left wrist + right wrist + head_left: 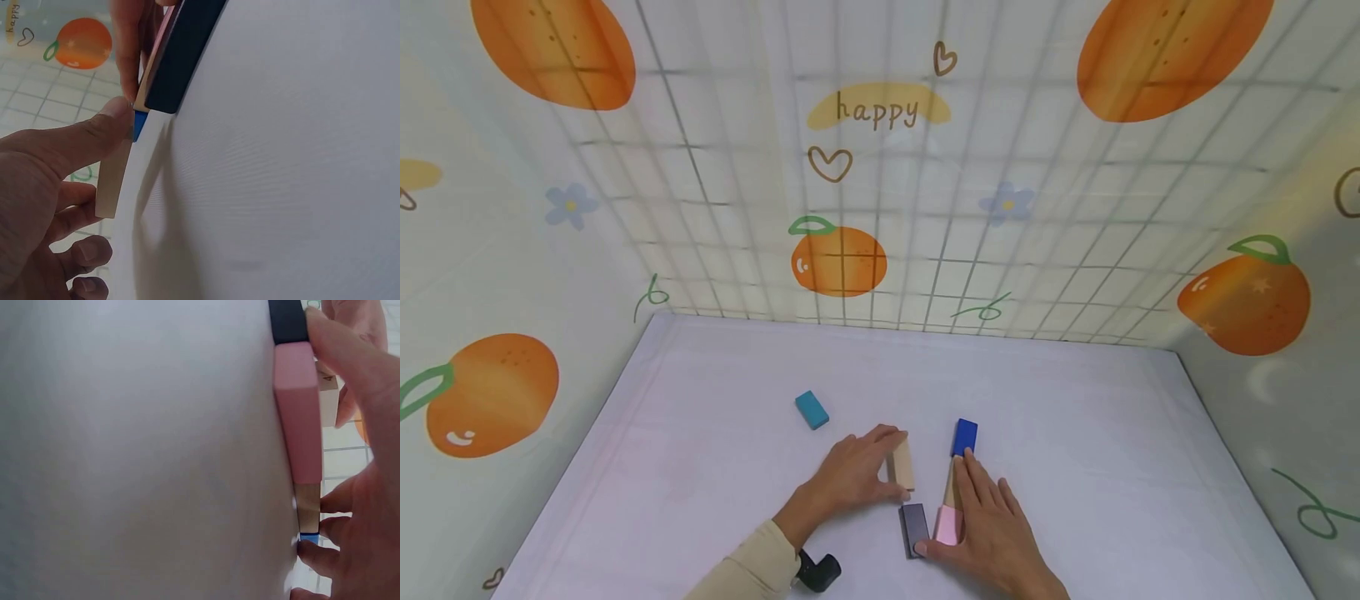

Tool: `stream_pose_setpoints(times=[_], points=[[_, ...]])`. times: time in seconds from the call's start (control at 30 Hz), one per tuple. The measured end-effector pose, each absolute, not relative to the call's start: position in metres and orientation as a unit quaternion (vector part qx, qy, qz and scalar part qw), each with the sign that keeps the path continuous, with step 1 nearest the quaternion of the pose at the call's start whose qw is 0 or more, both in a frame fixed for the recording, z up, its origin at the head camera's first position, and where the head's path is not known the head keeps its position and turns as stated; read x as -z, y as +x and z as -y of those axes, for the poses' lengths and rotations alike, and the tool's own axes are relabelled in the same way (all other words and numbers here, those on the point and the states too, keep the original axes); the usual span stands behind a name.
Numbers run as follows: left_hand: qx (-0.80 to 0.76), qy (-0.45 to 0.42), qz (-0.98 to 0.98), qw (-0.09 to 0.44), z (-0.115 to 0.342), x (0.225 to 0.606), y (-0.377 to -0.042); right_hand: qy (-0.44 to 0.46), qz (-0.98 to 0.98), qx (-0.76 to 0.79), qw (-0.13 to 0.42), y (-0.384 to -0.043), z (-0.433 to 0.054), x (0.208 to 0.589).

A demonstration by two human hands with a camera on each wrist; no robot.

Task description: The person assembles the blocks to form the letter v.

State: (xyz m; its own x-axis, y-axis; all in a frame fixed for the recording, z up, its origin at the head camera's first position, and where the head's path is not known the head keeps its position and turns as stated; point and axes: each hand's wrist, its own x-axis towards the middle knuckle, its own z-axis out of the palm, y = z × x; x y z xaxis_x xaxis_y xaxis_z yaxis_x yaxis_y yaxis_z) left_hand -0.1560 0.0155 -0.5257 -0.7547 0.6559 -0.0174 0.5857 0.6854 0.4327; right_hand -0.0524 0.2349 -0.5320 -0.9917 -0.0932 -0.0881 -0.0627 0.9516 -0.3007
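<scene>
My left hand (pixel 855 468) pinches a plain wooden block (pixel 901 465) by its ends, thumb at the near end and fingers at the far end. In the left wrist view the thumb lies against one end of that wooden block (pixel 114 178). My right hand (pixel 996 533) lies with fairly straight fingers along a row made of a blue block (pixel 966 437), a second wooden block (pixel 952 483) and a pink block (pixel 948 525). Its thumb touches a dark grey block (pixel 914 531) left of the pink one. The right wrist view shows fingers beside the second wooden block (pixel 308 509).
A teal block (pixel 812 409) lies by itself farther back on the left of the white tabletop (pixel 700 442). Beneath the left sleeve is a black object (pixel 820 572), partly hidden. Printed cloth walls with oranges stand at the back and both sides.
</scene>
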Motion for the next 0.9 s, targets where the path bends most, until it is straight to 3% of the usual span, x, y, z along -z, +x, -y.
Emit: stream_pose_setpoints(times=[0.9], points=[[-0.197, 0.361, -0.908, 0.079, -0.016, 0.5353, -0.149, -0.035, -0.986, 0.15, 0.058, -0.0518, -0.2333, 0.5299]])
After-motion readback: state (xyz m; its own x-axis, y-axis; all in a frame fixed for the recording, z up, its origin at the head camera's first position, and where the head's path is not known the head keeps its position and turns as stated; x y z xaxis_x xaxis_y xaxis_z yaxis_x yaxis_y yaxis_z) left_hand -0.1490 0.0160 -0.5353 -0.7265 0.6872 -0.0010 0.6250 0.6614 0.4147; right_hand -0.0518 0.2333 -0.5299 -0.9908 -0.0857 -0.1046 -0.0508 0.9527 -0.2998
